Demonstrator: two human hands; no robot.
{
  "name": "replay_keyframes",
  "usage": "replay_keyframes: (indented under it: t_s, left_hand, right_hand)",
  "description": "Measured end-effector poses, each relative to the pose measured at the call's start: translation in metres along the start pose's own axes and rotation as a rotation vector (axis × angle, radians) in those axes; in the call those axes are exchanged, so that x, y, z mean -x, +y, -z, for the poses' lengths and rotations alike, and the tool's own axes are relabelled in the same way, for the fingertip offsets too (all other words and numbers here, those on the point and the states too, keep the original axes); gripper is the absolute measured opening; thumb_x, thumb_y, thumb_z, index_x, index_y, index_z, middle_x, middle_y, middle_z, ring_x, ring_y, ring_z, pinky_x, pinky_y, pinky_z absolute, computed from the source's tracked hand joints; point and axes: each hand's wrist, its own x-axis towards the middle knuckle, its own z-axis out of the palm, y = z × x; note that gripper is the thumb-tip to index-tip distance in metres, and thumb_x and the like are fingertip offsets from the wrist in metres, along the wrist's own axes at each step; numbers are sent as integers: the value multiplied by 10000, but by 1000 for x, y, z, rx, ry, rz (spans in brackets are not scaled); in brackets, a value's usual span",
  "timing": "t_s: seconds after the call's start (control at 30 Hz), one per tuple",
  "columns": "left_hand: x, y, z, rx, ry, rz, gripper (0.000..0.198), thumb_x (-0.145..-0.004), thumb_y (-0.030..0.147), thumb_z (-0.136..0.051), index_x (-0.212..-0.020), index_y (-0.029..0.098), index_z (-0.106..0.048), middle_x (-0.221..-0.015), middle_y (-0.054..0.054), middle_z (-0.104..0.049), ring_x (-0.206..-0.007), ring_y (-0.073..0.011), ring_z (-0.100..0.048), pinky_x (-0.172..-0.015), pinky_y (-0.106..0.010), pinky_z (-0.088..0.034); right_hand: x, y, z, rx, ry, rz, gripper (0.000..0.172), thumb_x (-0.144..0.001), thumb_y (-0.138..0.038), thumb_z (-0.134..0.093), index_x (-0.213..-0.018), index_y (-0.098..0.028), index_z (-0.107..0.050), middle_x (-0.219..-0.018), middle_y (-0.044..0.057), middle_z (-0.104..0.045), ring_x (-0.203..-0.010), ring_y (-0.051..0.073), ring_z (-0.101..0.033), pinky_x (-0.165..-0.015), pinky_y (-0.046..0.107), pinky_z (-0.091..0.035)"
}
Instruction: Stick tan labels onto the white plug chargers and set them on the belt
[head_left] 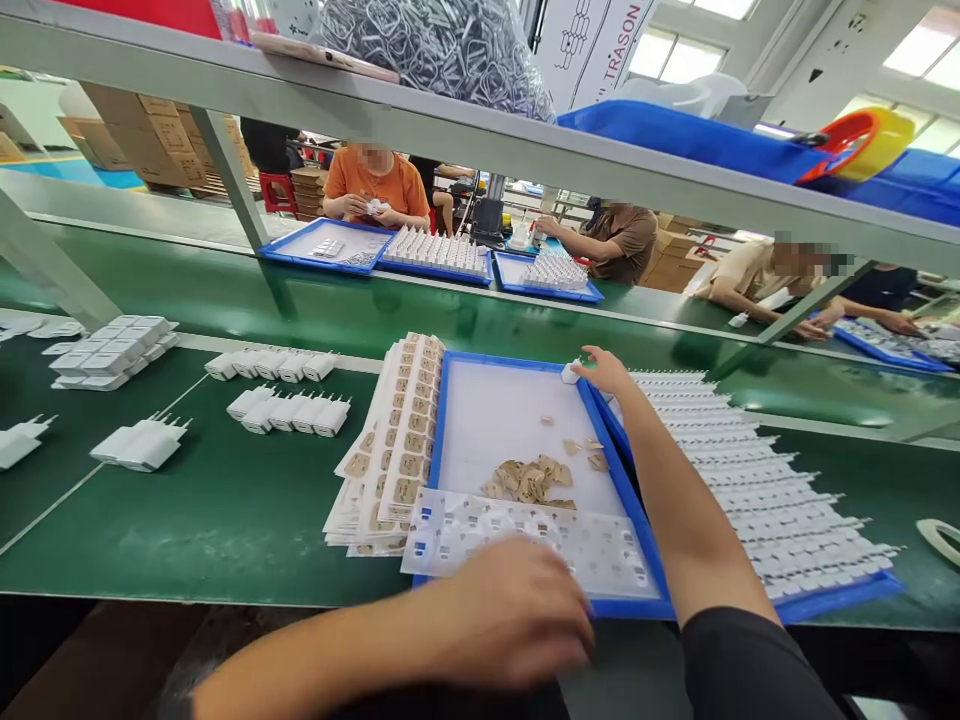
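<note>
My right hand (604,370) reaches to the far right corner of a blue-rimmed tray (517,400), its fingers closed on a small white charger (571,373). Nearer to me, my left hand (517,610) is blurred over the front edge of the tray, and its fingers cannot be made out. Just beyond it a perforated white sheet (525,530) lies across the tray's front. Tan paper scraps (529,480) are heaped in the tray. Left of the tray is a stack of sticker sheets (397,440). A second tray to the right holds rows of white chargers (750,480).
More white chargers (289,410) stand in groups on the green bench (225,530) at the left. A metal shelf rail (450,130) crosses above the bench. Several people work behind it with trays (322,245). A tape roll (937,540) lies at the far right.
</note>
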Motion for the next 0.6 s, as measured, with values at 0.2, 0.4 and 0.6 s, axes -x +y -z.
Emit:
replay_keyframes:
  t_s: [0.2, 0.4, 0.6]
  left_hand:
    - [30, -82, 2, -469, -39, 568, 457, -882, 414, -722, -1235, 128, -672, -1514, -225, -529, -1515, -427, -339, -1245, -630, -211]
    - [49, -94, 12, -429, -162, 596, 393, -799, 403, -814, -1072, 138, -717, -1597, -228, -417, -1558, -443, -218, -1258, -626, -185]
    - [67, -92, 9, -341, -120, 556, 461, -771, 504, -824, -1039, 165, -665, -1623, -214, -373, -1568, -441, -182, -1248, -649, -183]
  right_hand:
    - [1, -22, -36, 79, -84, -54, 401, -982, -379, -642, -1331, -188, -588, -1345, 110, -616, -1128, 248, -654, -945, 471, -573]
    - [8, -43, -26, 116, -118, 3, 324, -955, -274, -641, -1265, -185, -615, -1307, 139, -581, -963, 234, -690, -845, 419, -581]
    - [43, -85, -25, 52, -159, 274, 370, -922, -243, -588, -1292, -232, -576, -1304, 116, -530, -848, 192, -694, -816, 336, -538]
